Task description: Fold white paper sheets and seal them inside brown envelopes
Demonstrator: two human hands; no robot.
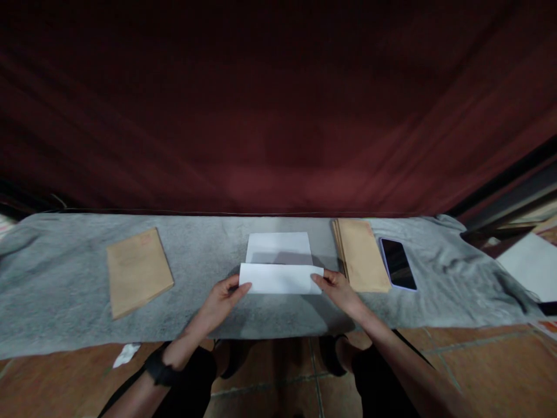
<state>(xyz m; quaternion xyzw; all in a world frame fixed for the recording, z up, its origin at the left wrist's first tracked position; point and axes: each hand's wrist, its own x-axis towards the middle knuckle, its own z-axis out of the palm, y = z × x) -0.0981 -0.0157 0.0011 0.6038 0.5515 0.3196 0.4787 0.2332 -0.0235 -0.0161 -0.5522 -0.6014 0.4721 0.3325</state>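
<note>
A folded sheet of white paper [281, 279] is held level between my two hands, over the near half of the cloth-covered surface. My left hand [221, 297] pinches its left end, thumb on top and fingers beneath. At the right end, my right hand [340, 290] grips it the same way. Just behind it lies more white paper [279, 247], partly covered by the held sheet; I cannot tell whether the two are joined. A pile of brown envelopes [363, 255] sits right beside my right hand.
Another brown envelope stack [139, 270] lies at the left on the grey cloth [204, 249]. A phone in a purple case [397, 264] rests right of the envelopes. Dark red fabric [278, 145] hangs behind. A crumpled white scrap [126, 355] is on the tiled floor [265, 389].
</note>
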